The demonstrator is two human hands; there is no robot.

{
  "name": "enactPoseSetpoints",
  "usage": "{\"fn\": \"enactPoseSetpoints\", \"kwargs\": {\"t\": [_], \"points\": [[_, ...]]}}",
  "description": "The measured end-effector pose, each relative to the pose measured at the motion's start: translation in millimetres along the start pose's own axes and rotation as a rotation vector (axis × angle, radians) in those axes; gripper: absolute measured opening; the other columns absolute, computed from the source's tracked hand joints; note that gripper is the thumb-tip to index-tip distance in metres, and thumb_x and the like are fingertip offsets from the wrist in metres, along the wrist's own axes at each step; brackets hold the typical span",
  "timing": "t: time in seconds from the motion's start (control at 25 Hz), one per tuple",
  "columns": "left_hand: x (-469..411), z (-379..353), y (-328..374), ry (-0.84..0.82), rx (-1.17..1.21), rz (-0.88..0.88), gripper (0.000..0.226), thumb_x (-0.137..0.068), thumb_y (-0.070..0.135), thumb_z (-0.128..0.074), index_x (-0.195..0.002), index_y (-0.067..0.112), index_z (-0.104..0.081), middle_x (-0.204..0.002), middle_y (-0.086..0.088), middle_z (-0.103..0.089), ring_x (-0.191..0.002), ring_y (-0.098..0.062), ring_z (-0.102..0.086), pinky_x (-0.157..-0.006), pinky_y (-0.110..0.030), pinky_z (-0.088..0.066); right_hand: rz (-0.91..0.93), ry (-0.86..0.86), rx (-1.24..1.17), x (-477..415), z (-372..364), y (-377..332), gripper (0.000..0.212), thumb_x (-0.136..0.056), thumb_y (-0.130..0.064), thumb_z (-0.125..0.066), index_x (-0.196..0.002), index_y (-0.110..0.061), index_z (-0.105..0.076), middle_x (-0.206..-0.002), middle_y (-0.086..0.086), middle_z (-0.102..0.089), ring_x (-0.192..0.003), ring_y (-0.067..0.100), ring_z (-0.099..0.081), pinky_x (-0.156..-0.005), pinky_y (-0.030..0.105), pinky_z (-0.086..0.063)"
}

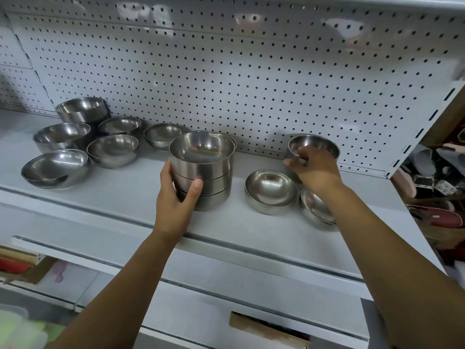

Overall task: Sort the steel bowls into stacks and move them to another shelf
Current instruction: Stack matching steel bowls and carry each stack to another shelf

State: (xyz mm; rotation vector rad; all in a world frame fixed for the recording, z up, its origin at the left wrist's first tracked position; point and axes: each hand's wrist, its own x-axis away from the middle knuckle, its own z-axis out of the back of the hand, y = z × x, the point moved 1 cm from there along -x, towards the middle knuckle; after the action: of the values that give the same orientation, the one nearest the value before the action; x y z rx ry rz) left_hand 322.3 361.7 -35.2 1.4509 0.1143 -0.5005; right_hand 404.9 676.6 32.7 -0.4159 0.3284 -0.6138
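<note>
1. A stack of three straight-walled steel bowls [203,172] was seen standing near the middle of the white shelf [120,197], each nested in the one below.
2. The stack was grasped by the left hand [176,200], with the thumb laid across the front wall and the fingers wrapped round the left side.
3. A single steel bowl [319,144] was placed at the back right, close to the pegboard panel [251,71]. Its near rim was gripped by the curled fingers of the right hand [314,170].
4. A round-bottomed bowl [271,190] was set upright to the right of the stack, apart from it.
5. A tilted bowl [314,207] lay just beside it and was partly hidden under the right forearm.
6. Six loose bowls [113,149] were grouped at the left end of the shelf, and the nearest was tipped on its side.
</note>
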Motion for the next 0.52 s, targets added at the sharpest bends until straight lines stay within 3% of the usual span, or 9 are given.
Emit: {"fn": "enactPoseSetpoints", "kwargs": {"t": [0.16, 0.24, 0.4, 0.52], "points": [[0.4, 1.0, -0.3, -0.002, 0.021, 0.006, 0.079, -0.086, 0.060, -0.063, -0.153, 0.032, -0.033, -0.145, 0.016, -0.054, -0.131, -0.006, -0.055, -0.109, -0.041, -0.050, 0.123, 0.105, -0.300, 21.9, -3.1, -24.4, 0.045, -0.090, -0.047, -0.074, -0.123, -0.016, -0.068, -0.126, 0.001, -0.067, -0.117, 0.019, -0.062, -0.101, 0.033, -0.048], [-0.9, 2.5, -0.2, -0.006, 0.050, 0.020, 0.077, -0.087, 0.061, -0.061, -0.152, 0.028, -0.035, -0.146, 0.010, -0.054, -0.133, -0.007, -0.054, -0.110, -0.040, -0.050, 0.226, 0.024, -0.449, 39.9, -8.8, -45.5, 0.048, -0.086, -0.044, -0.079, -0.126, -0.021, -0.066, -0.124, -0.004, -0.067, -0.112, 0.012, -0.063, -0.100, 0.028, -0.050], [-8.6, 8.7, 3.3, -0.009, 0.118, 0.054, 0.085, -0.083, 0.075, -0.062, -0.149, 0.028, -0.039, -0.146, 0.000, -0.056, -0.136, -0.016, -0.054, -0.113, -0.047, -0.045, 0.307, -0.227, -0.559, 67.3, -25.8, -80.8, 0.083, -0.072, -0.051, -0.086, -0.143, -0.025, -0.052, -0.130, -0.007, -0.062, -0.114, 0.009, -0.063, -0.099, 0.026, -0.052], [-21.9, 16.2, 20.7, -0.052, 0.095, 0.035, 0.085, -0.079, 0.074, -0.067, -0.148, 0.036, -0.036, -0.145, 0.008, -0.056, -0.131, -0.006, -0.055, -0.109, -0.031, -0.046, 0.327, -0.298, -0.621, 77.6, -36.7, -95.4, 0.113, -0.058, -0.058, -0.088, -0.153, -0.024, -0.038, -0.144, -0.008, -0.053, -0.128, 0.010, -0.056, -0.111, 0.029, -0.046]]}}
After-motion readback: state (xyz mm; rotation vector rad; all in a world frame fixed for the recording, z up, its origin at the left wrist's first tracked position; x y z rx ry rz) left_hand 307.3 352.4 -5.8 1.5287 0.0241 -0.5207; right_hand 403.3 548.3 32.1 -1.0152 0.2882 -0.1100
